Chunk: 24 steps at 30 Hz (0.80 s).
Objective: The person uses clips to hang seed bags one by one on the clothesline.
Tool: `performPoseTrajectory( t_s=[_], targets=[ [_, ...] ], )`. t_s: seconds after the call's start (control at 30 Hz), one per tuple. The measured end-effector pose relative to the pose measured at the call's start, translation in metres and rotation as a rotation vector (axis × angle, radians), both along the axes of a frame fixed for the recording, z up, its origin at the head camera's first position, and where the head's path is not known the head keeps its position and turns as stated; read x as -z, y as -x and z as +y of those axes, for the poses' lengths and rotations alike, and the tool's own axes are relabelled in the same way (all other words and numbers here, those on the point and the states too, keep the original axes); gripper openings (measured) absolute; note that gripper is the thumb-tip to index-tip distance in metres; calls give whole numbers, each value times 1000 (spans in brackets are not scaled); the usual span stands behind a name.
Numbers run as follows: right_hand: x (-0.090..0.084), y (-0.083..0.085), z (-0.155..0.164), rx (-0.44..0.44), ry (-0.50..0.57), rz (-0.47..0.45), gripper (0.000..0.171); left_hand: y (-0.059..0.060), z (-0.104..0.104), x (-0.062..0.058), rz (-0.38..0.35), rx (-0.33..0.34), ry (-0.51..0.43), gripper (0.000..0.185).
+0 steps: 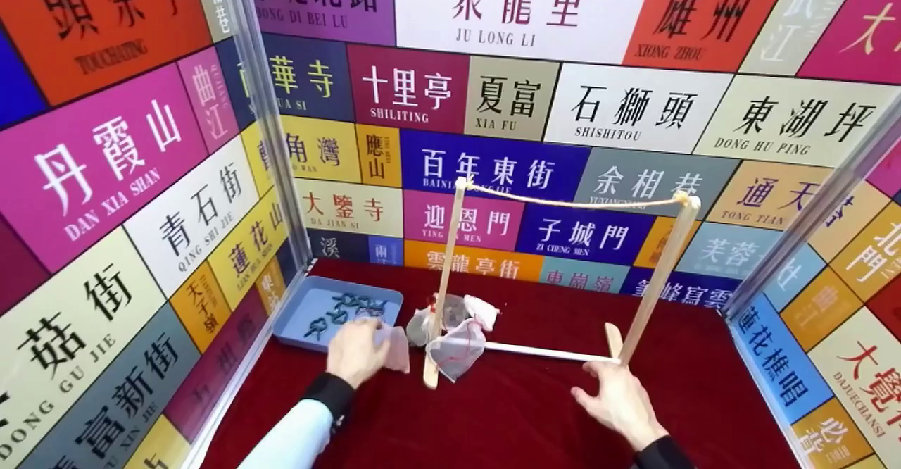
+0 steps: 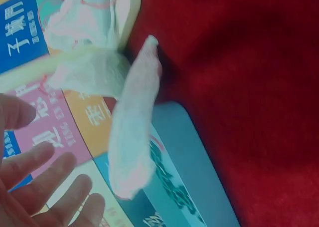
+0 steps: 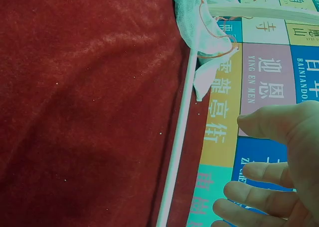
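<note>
My left hand hovers at the front right of a blue tray, fingers loosely spread. Beside its fingertips is a pale pink gauze pouch; in the left wrist view a gap shows between the fingers and this long pouch. A wooden frame has two upright sticks, a cord strung across their tops and a white rod low between them. My right hand, fingers relaxed, is by the foot of the right stick. White gauze bags with red string cluster around the left stick.
Several dark green twisted pieces lie in the tray. Dark red cloth covers the table. Printed panels with coloured place names stand behind and at both sides, with clear corner strips between them.
</note>
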State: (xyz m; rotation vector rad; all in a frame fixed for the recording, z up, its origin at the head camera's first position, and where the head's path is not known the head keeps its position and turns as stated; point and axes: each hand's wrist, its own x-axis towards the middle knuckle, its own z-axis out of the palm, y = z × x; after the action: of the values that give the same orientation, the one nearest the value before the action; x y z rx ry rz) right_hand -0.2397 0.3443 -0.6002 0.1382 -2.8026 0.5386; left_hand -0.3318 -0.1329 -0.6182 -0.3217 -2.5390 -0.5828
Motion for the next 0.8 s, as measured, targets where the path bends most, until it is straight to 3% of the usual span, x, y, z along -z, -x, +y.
performPoseTrajectory(
  t_s=[0.27, 0.47, 0.63, 0.8],
  targets=[
    [3, -3, 3, 38, -7, -20, 42, 42, -26, -8, -113, -128, -25, 43],
    [6, -3, 4, 28, -9, 5, 44, 74, -49, -7, -212, -169, -37, 60],
    [7, -6, 3, 25, -14, 27, 44, 88, -66, 11, -348, -205, -44, 74],
    [12, -9, 2, -26, -28, 48, 45, 85, -80, 38, -534, -241, -17, 94]
  ],
)
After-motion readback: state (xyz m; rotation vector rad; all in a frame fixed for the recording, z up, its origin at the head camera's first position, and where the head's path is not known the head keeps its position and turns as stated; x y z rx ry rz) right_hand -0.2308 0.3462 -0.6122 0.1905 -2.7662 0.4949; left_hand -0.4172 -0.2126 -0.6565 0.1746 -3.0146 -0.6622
